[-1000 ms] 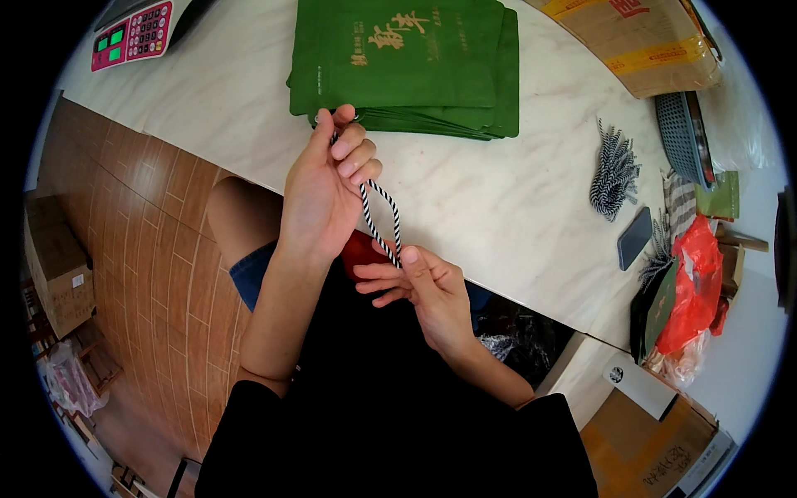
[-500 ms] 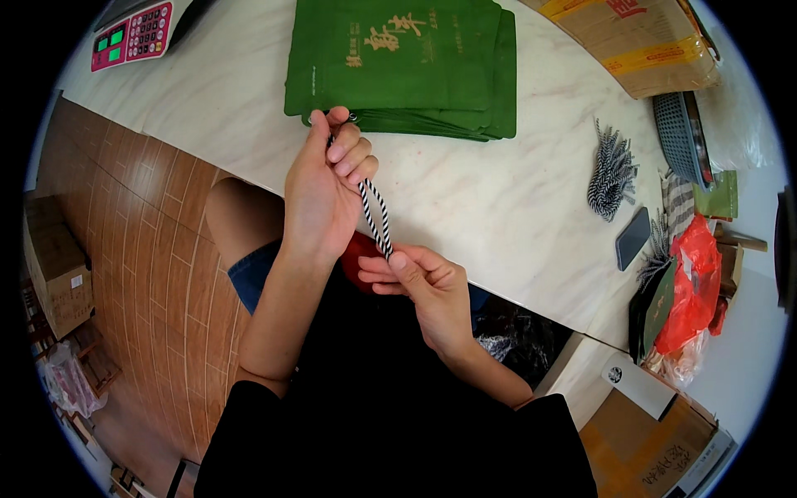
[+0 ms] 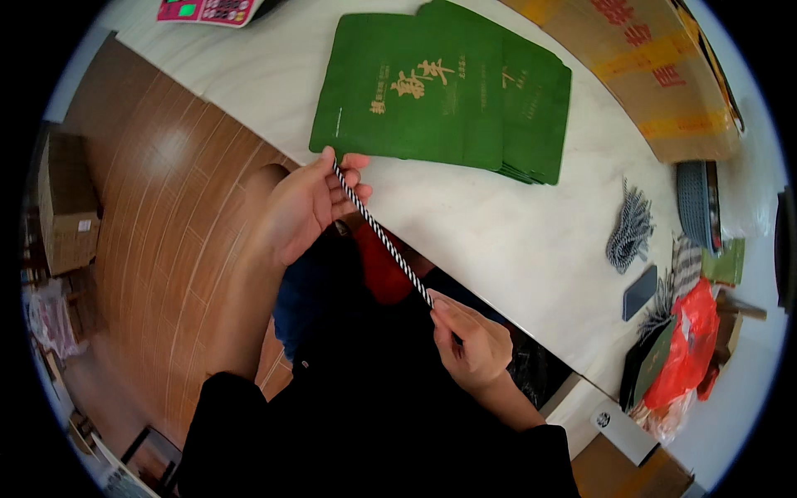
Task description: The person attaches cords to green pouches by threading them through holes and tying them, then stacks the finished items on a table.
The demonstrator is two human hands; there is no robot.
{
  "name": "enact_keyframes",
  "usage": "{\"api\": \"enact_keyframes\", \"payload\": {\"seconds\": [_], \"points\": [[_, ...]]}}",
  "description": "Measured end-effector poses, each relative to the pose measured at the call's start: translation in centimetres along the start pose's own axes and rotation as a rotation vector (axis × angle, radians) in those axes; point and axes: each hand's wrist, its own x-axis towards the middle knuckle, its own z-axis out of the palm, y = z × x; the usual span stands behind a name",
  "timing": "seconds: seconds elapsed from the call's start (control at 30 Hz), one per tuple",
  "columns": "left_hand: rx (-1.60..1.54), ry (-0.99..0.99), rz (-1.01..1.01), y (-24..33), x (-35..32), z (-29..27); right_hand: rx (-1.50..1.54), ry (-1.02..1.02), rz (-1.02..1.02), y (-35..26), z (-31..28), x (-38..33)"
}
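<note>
A twisted black-and-white cord (image 3: 384, 236) is stretched in a straight diagonal between my hands. At its upper end my left hand (image 3: 311, 207) is closed, thumb against the fingers, beside the lower left corner of the top green bag (image 3: 448, 124). Whether that thumb also touches the bag, I cannot tell. The cord's lower end sits in a pinch of my right hand (image 3: 475, 344), in front of my black shirt. Several flat green bags with gold lettering are stacked under the top one, fanned out to the right.
On the marble-look table (image 3: 490, 241) lie a bundle of similar cords (image 3: 631, 228) and a dark phone (image 3: 640, 293). Along the right side are a cardboard box (image 3: 656, 91), a grey basket (image 3: 696, 203) and a red plastic bag (image 3: 685, 340). A pink scale (image 3: 207, 10) stands far left.
My right hand has moved down and right, and the cord has gone from a loose double loop to one taut line. The view has shifted; the top bag now lies farther left on the stack.
</note>
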Motion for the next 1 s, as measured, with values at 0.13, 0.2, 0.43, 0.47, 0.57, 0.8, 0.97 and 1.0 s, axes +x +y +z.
{"api": "enact_keyframes", "payload": {"seconds": [0.13,0.2,0.43,0.47,0.57,0.8,0.97,1.0], "points": [[-0.072,0.016,-0.038,0.4,-3.1,-2.5,-0.012,-0.157,-0.188,-0.2,1.4,0.3],[0.035,0.017,0.038,0.0,-4.0,-4.8,0.002,-0.258,-0.281,-0.7,2.0,0.6],[0.539,0.134,0.263,0.8,-9.8,-8.4,0.101,-0.532,-0.507,-4.4,6.9,2.2],[0.638,0.149,0.214,0.8,-10.9,-10.1,0.109,-0.564,-0.54,-4.8,7.7,2.2],[0.782,0.238,0.188,2.0,-13.8,-11.8,0.117,-0.583,-0.601,-6.7,9.5,2.9],[0.482,0.29,0.031,5.9,-17.0,-13.2,0.173,-0.656,-0.609,-6.9,11.4,2.5],[0.371,0.249,0.067,7.5,-17.6,-14.4,0.234,-0.673,-0.611,-6.8,13.1,2.4],[0.392,0.266,0.075,7.7,-17.9,-14.6,0.279,-0.668,-0.582,-7.2,13.5,2.5]]}}
